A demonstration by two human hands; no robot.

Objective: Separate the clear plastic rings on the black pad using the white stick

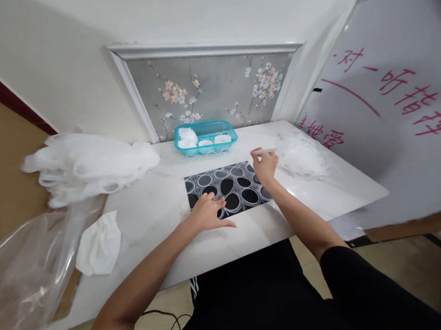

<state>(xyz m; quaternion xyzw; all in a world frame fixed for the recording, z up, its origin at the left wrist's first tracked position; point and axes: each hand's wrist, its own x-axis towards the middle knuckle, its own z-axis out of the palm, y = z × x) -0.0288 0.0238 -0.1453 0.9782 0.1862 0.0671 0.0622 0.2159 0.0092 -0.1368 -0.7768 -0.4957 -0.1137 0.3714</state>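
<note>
A black and grey sheet (226,186) printed with ovals lies flat on the white table. Spread across its lower left part is my left hand (208,212), fingers apart and thumb pointing right. My right hand (265,166) is closed in a pinch at the sheet's upper right corner. From its fingertips sticks out a thin whitish strip (264,151), whose exact kind I cannot make out. Just right of that hand sits a heap of clear, thin plastic-looking pieces (301,153). Behind the sheet stands a blue plastic basket (207,150) with white round pieces in it.
A large pile of white, film-like oval pieces (94,162) covers the table's back left. A crumpled white tissue (100,244) and a clear plastic bag (26,274) are at the left edge. A whiteboard (406,145) leans along the right; a framed flower panel (214,84) is behind.
</note>
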